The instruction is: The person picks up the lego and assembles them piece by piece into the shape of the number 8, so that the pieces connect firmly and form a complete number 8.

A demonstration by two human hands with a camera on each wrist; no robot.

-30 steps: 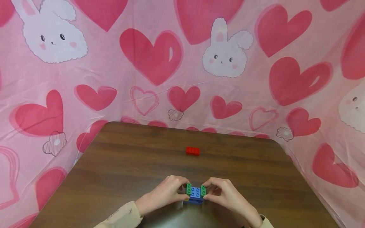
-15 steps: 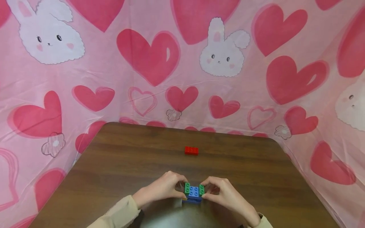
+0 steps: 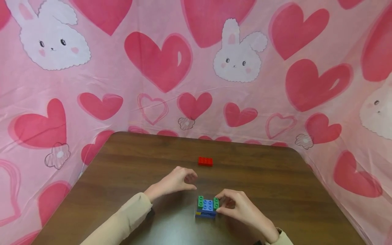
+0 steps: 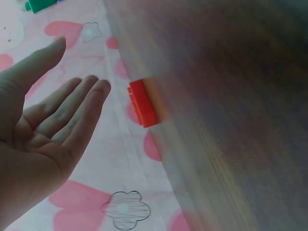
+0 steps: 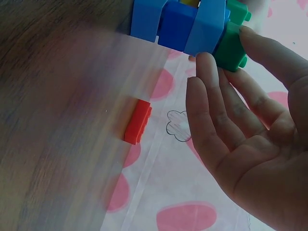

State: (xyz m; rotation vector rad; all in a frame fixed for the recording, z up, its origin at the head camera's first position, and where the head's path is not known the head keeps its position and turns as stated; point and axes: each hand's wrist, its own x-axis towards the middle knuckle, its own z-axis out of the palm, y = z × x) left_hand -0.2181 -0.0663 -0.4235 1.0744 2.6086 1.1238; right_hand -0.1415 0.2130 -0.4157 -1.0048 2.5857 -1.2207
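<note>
A small stack of toy building blocks stands on the table, with blue blocks, a bit of yellow low on the left, and green blocks at both top ends. My right hand pinches the green block at the stack's right end between thumb and fingers. Up and left of the stack, my left hand hovers with relaxed, slightly bent fingers and holds nothing. Farther back lies a red block with studs on top, apart from both hands; it shows in both wrist views too.
The brown wooden table has rounded far corners. Around it hangs a pink cloth printed with hearts and rabbits, close to the table's far and side edges.
My left hand has let go of the stack's left side and moved away, up and to the left, toward the red block. The right hand stays on the green block.
</note>
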